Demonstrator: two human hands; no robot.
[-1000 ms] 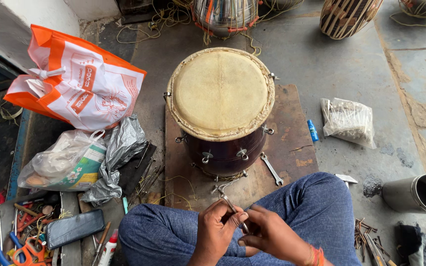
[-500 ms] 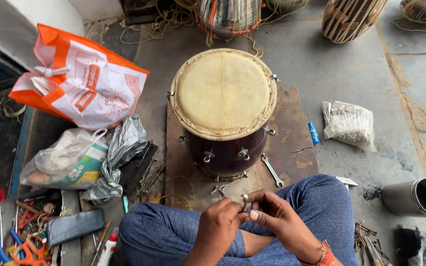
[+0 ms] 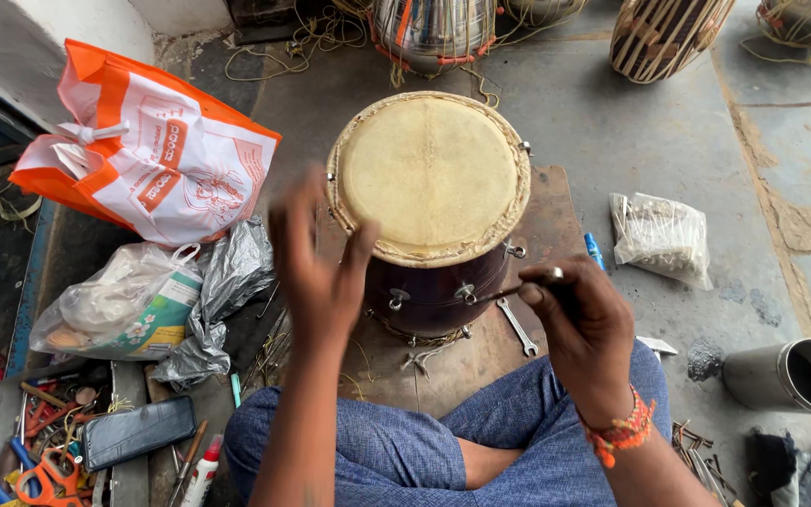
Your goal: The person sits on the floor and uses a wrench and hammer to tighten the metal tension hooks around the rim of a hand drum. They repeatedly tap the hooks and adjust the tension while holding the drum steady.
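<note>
Squarely in the middle of the rusty brown board (image 3: 556, 216) stood the drum (image 3: 432, 202), upright, its long axis vertical and its pale tan skin head facing up toward the camera. The head was round, rimmed by a frayed, lighter edge, and below it the dark maroon shell showed metal lugs and tuning bolts along the near side. The drum covered most of the board, leaving bare strips at the right edge and the near edge.

The left hand (image 3: 316, 268) was raised in front of the drum's left rim, fingers spread apart and somewhat blurred, holding nothing; whether its fingertips touched the rim I could not tell. The right hand (image 3: 582, 324) hovered just beside the drum's near right side, fingers pinched shut on a thin metal rod (image 3: 518, 288) that lay nearly level, its long axis running from the hand toward the drum's shell, its far tip at one of the lugs. An orange beaded band sat at that wrist. The two hands were well apart, the drum's near wall between them.

A small wrench (image 3: 518, 327) lay on the board near its front right corner, just under the right hand. Left of the board sat an orange and white bag (image 3: 152, 155), and to the right a clear plastic packet (image 3: 661, 238) on the concrete floor.
</note>
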